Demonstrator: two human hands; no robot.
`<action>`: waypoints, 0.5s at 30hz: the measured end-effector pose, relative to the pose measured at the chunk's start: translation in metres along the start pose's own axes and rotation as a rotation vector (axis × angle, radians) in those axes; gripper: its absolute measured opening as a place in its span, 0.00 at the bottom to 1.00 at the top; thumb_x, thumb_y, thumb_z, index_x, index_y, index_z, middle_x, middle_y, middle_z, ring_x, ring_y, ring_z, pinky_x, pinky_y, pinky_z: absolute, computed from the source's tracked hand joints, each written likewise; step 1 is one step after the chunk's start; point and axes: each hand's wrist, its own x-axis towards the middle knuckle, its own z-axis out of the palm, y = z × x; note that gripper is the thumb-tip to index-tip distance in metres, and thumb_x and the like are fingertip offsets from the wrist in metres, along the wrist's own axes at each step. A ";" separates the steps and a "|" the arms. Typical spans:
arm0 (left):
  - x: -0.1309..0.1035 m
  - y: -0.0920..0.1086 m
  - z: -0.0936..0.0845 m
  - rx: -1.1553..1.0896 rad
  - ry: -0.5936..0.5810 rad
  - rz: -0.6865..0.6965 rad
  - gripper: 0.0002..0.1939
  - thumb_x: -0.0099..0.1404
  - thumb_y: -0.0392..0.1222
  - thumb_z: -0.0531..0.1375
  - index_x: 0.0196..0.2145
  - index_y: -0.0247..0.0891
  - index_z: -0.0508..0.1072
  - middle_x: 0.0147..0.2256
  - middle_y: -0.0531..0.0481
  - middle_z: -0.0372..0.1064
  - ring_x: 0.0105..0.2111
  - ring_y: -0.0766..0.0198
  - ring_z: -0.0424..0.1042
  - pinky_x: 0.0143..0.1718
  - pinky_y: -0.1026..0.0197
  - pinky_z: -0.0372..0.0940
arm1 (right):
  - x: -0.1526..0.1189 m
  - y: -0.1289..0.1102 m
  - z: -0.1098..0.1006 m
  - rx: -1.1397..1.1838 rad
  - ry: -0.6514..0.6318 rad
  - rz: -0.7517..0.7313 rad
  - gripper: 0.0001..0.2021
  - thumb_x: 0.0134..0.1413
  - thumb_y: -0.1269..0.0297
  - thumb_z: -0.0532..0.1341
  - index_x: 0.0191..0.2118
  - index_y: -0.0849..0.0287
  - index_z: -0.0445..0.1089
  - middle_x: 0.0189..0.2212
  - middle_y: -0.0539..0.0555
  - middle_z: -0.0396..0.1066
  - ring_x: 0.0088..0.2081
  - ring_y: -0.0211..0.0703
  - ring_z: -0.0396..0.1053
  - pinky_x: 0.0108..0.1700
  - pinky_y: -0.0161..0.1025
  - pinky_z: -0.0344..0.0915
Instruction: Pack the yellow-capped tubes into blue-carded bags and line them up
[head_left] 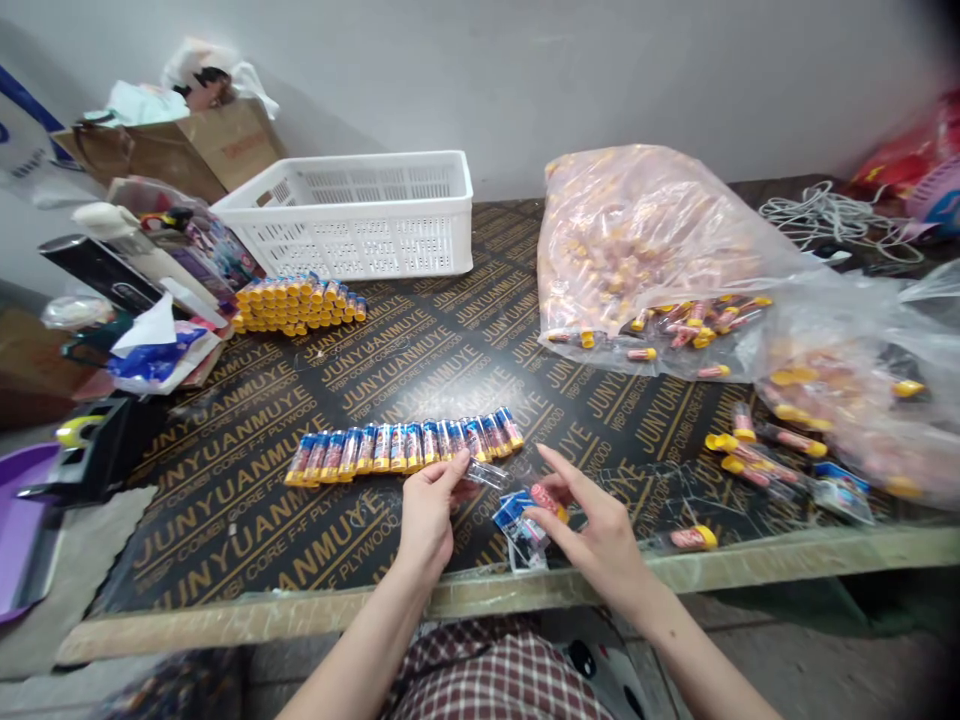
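Near the table's front edge, my left hand [433,510] pinches a small clear plastic tube [487,474] between thumb and fingers. My right hand [592,520] is closed on a pink stick with a yellow cap [549,500], just right of the tube. Below the two lie small blue-and-clear printed sleeves [517,530], partly covered by my right fingers. A row of blue-labelled tubes with yellow caps [397,448] lies side by side beyond my left hand. One loose pink tube with a yellow cap [693,538] rests to the right of my right hand.
A white plastic basket [375,235] stands at the back, with stacked labelled tubes [292,303] in front. Large clear bags [637,220] of yellow-capped tubes fill the right side. More loose tubes [765,460] lie near them. Bottles and bags crowd the left; white cable [840,220] lies back right.
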 end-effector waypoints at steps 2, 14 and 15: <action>-0.001 -0.001 0.000 -0.009 -0.001 -0.003 0.19 0.36 0.49 0.73 0.20 0.31 0.76 0.19 0.51 0.70 0.20 0.69 0.67 0.24 0.66 0.64 | -0.005 -0.003 0.007 -0.029 0.009 -0.023 0.29 0.59 0.65 0.59 0.64 0.50 0.49 0.38 0.51 0.70 0.37 0.40 0.70 0.44 0.38 0.68; -0.016 -0.011 0.008 0.022 -0.292 0.009 0.17 0.46 0.41 0.70 0.35 0.34 0.77 0.32 0.48 0.75 0.30 0.67 0.71 0.35 0.65 0.66 | -0.013 -0.007 0.022 -0.015 0.029 -0.082 0.31 0.56 0.67 0.60 0.62 0.49 0.48 0.42 0.55 0.66 0.39 0.45 0.69 0.46 0.45 0.68; -0.016 -0.009 0.008 0.012 -0.290 -0.005 0.18 0.46 0.41 0.70 0.35 0.34 0.76 0.32 0.48 0.75 0.30 0.66 0.71 0.34 0.65 0.66 | -0.014 -0.008 0.020 0.034 0.029 -0.069 0.31 0.54 0.67 0.61 0.61 0.49 0.50 0.44 0.56 0.65 0.39 0.45 0.68 0.47 0.45 0.68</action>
